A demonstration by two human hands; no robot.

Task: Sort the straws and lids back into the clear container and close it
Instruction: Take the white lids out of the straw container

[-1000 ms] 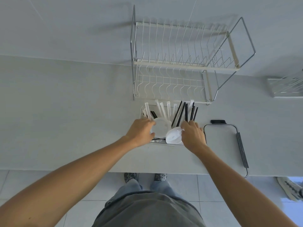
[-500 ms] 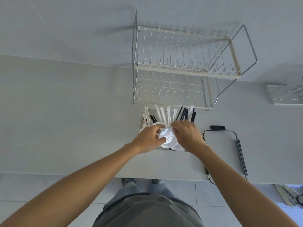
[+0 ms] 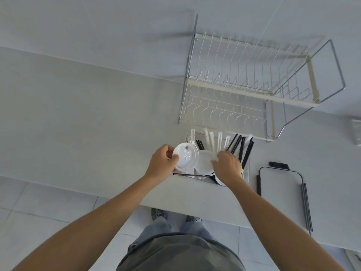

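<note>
A clear container (image 3: 246,171) stands on the white counter in front of the dish rack. White wrapped straws (image 3: 212,139) and black straws (image 3: 245,148) stick up from its back. My left hand (image 3: 162,164) grips the left edge of a white cup lid (image 3: 185,158) tilted over the container's left end. My right hand (image 3: 227,167) rests its fingers on a second stack of white lids (image 3: 204,163) inside the container. One black straw (image 3: 183,174) lies along the container's front edge.
A white wire dish rack (image 3: 244,90) stands just behind the container. The container's clear flat lid with a black clip (image 3: 281,180) lies to the right, near the counter's front edge. Tiled floor and my feet show below the counter edge.
My left hand has pulled one white lid to the left, apart from the other stack. My right hand has stayed on the lids in the container. The view has shifted left.
</note>
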